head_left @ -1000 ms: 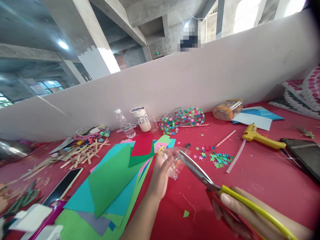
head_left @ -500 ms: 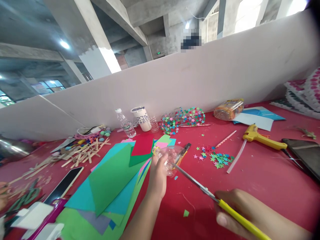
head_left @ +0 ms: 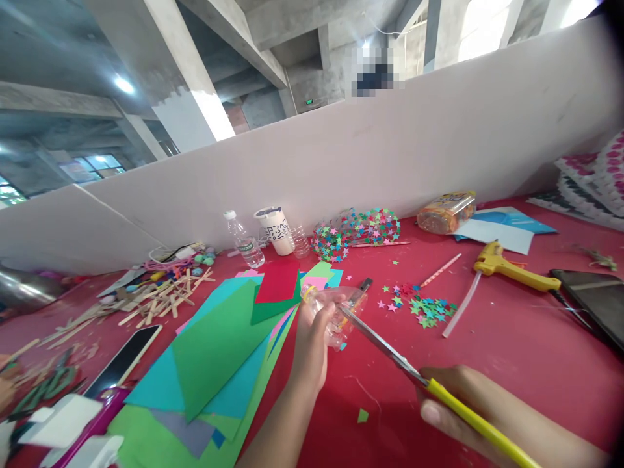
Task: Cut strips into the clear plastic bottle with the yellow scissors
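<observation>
My left hand [head_left: 314, 328] is closed around a clear plastic bottle piece [head_left: 336, 333], its yellow-ringed neck poking out above my fingers. In my right hand [head_left: 453, 396] are yellow-handled scissors [head_left: 390, 351], the long blades reaching up and left to the plastic. The blade tips meet the bottle piece near my left thumb; whether they are cutting into it I cannot tell. A craft knife [head_left: 364, 286] shows behind the clear plastic. Sheets of coloured paper [head_left: 214, 338] lie left of my left hand.
Star sequins [head_left: 431, 311] lie right of the bottle piece, near a yellow glue gun [head_left: 517, 270]. At the back stand a water bottle [head_left: 246, 244], a white cup [head_left: 275, 231] and a star-covered bottle [head_left: 358, 231]. A phone [head_left: 121, 361], wooden sticks [head_left: 170, 296] and another person's hand [head_left: 7, 383] are leftward.
My left hand and the bottle piece have shifted slightly right, and the piece has tilted a little. The scissor blades have moved slightly with it. A stick now shows by the other person's hand.
</observation>
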`<state>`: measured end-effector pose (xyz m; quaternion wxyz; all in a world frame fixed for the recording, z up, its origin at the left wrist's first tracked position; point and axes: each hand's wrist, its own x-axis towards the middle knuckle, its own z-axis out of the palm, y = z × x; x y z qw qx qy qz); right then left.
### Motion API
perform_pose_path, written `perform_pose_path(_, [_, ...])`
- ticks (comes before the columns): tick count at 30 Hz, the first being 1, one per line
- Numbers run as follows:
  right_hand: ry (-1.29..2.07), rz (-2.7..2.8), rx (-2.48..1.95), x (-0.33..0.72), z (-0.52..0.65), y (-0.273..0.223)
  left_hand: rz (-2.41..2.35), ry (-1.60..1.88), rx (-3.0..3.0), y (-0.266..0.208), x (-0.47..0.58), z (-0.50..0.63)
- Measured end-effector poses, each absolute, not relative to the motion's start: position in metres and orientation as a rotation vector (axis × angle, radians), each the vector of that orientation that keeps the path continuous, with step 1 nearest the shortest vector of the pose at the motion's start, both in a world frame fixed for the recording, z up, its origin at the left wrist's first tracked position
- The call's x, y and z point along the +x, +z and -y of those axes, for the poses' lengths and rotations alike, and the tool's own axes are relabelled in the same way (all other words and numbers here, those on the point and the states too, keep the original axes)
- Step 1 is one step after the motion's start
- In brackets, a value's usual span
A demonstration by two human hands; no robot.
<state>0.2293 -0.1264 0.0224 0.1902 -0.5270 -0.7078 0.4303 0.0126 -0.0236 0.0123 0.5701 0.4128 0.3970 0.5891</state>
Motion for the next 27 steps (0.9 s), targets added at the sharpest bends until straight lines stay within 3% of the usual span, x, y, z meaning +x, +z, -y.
perform_pose_path(16, [1.26, 1.939, -1.529, 0.225, 0.127, 0.033, -0.909, 1.39, 1.068, 0.02, 0.02, 0.031])
perform_pose_path(27, [1.133, 1.902, -1.409, 0.231, 0.128, -0.008, -0.909, 1.461, 1.147, 0.024, 0.015, 0.026])
